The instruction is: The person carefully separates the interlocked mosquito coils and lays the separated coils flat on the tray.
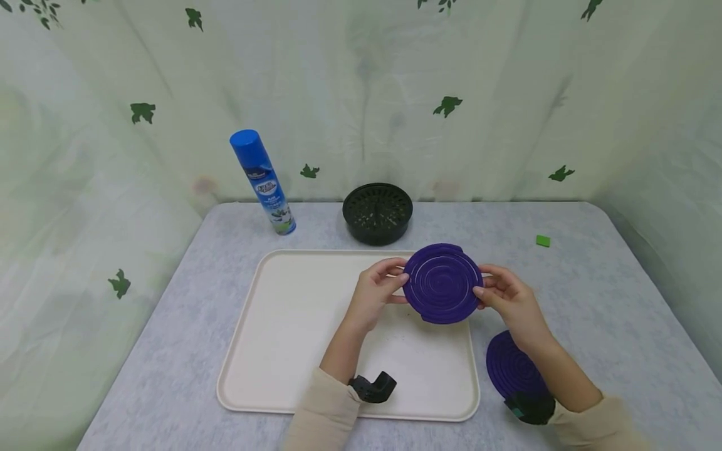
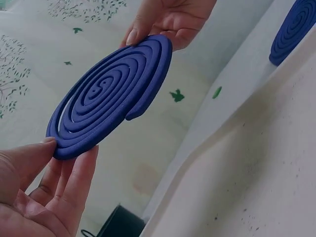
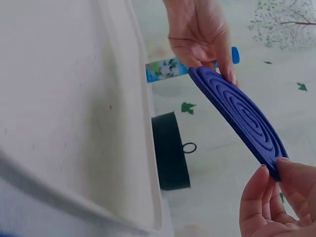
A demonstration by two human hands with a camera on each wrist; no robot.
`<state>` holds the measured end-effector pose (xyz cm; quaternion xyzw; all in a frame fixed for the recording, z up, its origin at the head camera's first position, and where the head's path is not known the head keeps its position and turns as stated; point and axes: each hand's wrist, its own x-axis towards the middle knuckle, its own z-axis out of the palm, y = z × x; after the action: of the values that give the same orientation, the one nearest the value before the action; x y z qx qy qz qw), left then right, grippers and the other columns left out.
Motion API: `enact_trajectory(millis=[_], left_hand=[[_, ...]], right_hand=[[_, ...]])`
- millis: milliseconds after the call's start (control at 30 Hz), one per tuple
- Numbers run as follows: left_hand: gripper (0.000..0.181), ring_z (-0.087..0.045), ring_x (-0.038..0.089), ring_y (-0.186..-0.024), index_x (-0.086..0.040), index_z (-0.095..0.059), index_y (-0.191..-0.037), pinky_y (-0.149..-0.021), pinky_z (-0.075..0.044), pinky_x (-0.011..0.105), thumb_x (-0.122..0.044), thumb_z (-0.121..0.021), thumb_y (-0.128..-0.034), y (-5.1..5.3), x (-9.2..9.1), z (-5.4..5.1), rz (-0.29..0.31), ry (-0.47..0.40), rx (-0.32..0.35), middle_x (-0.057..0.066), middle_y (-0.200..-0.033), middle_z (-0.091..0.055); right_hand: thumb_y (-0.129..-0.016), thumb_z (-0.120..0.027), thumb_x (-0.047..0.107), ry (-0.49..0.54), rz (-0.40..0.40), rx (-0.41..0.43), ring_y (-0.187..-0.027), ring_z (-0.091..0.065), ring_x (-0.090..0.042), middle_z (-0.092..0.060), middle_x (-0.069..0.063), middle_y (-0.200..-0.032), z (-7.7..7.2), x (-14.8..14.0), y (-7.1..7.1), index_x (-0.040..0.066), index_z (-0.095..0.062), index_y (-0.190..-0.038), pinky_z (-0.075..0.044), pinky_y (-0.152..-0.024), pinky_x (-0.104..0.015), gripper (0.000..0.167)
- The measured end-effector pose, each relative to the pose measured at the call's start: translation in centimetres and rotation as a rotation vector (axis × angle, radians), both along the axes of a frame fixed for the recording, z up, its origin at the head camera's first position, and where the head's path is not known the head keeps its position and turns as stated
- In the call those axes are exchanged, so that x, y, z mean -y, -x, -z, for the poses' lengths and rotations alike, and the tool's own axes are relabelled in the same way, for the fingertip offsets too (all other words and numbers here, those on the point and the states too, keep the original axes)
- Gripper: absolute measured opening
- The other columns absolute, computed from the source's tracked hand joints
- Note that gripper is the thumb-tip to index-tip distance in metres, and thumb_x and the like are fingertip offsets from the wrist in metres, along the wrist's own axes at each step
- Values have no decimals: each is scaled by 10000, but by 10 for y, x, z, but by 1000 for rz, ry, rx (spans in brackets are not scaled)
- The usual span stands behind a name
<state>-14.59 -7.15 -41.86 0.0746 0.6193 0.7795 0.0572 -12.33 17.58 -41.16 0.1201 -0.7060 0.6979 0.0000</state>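
Observation:
A purple-blue spiral mosquito coil [image 1: 442, 283] is held up above the right part of the white tray [image 1: 293, 351]. My left hand [image 1: 379, 289] pinches its left edge between thumb and fingers. At the opposite edge, my right hand [image 1: 510, 304] pinches it the same way. In the left wrist view the coil [image 2: 106, 94] is tilted, with its spiral face and outer loose end showing. A second purple-blue coil [image 1: 507, 366] lies on the table right of the tray, partly hidden under my right forearm.
Behind the tray stands a round black tin [image 1: 378, 216] with a perforated inside; the right wrist view shows a ring on the tin [image 3: 170, 153]. A blue spray can [image 1: 264, 183] stands at the back left. A small green piece [image 1: 543, 241] lies back right. Dark specks dot the tray.

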Motion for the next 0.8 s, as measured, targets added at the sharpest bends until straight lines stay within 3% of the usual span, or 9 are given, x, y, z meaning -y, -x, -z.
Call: enact_trajectory(millis=[467,800], left_hand=[[280,-585,120,-747,87,-541,-1117,-570,-547,322,36,-578,-844,-1,20,10,-85,-32,-22,66,-890,-569],[272,-587,110,-738,71,-563,-1118,-547,-544,303,20,-576,-851,-2,25,10,-112,-8,-12,57,-891,-578]], right_hand=[[-871,-547,-24,139,97,45,-628,-567,-106,-532,-1,-832,9,31,2,-64,-534,-1092,-522,-612,-238,225],[-845,-602,9,109,165,44,-631,-539,-95,-556,-32,-813,14,40,0,-76,-547,-1040,-493,-577,-211,220]])
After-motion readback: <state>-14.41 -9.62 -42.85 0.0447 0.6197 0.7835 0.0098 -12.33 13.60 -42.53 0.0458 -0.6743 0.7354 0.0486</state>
